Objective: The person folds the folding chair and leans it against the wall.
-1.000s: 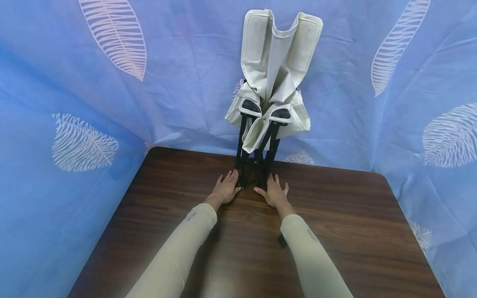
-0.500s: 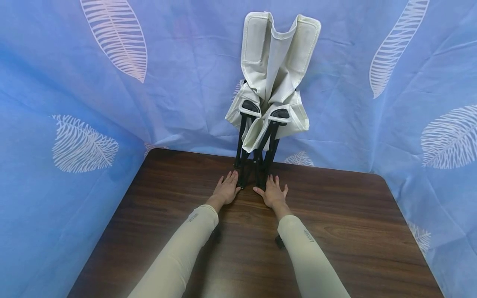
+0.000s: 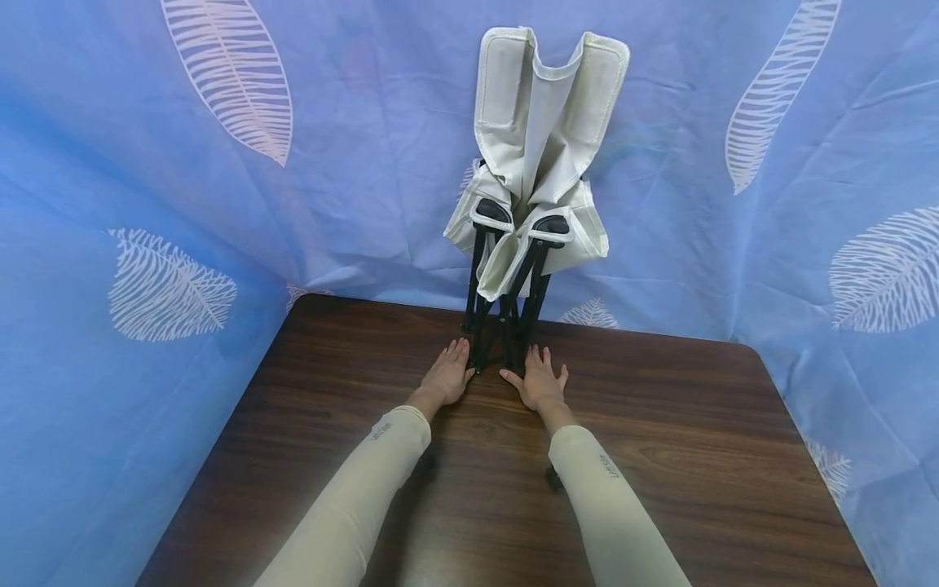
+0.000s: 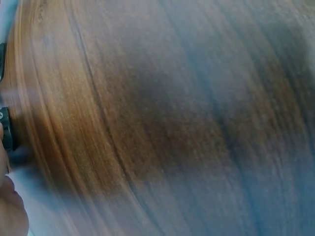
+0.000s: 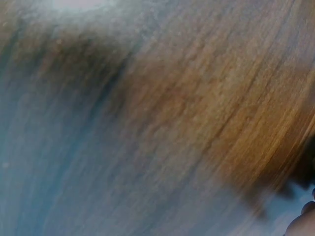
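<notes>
A folded camp chair (image 3: 513,163) with off-white fabric stands upright near the table's back edge, its black legs (image 3: 539,297) bunched together. To the left of the leg ends is my left hand (image 3: 446,372), fingers straight and thumb pointing in at a foot. My right hand (image 3: 541,385) lies on the other side with its fingers spread, its thumb also toward the feet. Both hands are at the feet without curling round them. In the left wrist view, part of a black foot (image 4: 6,130) shows beside the hand. The right wrist view catches mostly tabletop.
The dark wood-grain table (image 3: 660,456) has rounded back corners. Blue cloth (image 3: 352,187) with white leaf prints hangs behind and at both sides, close behind the chair. A small dark thing (image 3: 553,478) shows under the right forearm.
The head view has shifted very slightly. Both hands stay at the chair's feet, and the chair holds its place and folded shape.
</notes>
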{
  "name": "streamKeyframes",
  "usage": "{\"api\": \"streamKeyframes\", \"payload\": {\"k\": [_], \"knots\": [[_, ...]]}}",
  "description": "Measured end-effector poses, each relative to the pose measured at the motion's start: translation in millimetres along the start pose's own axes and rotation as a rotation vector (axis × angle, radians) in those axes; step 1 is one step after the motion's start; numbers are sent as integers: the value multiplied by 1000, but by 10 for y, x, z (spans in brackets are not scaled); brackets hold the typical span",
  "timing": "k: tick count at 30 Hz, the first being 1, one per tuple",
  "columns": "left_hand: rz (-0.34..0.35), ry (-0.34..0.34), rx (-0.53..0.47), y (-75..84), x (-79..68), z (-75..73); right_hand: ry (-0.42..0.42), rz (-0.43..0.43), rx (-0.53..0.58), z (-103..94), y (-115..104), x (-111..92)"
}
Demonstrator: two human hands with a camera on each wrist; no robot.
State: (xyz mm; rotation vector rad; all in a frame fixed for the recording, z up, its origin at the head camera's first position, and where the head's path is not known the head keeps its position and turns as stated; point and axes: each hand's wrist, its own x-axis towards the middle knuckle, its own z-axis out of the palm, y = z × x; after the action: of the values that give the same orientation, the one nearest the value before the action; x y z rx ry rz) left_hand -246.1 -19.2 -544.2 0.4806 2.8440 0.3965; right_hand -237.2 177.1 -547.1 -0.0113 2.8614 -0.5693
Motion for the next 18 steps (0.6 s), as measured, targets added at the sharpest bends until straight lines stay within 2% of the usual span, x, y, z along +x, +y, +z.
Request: {"api": "streamKeyframes", "payload": {"k": [4,10,18], "knots": [[1,18,-24,-4,-5,-29,7,-24,-6,-7,46,33],[-4,18,-3,-33,-13,-72,7,-54,-7,-17,101,87],[-3,-1,7,-137,-37,-116,30,-72,14,-75,141,43]]}}
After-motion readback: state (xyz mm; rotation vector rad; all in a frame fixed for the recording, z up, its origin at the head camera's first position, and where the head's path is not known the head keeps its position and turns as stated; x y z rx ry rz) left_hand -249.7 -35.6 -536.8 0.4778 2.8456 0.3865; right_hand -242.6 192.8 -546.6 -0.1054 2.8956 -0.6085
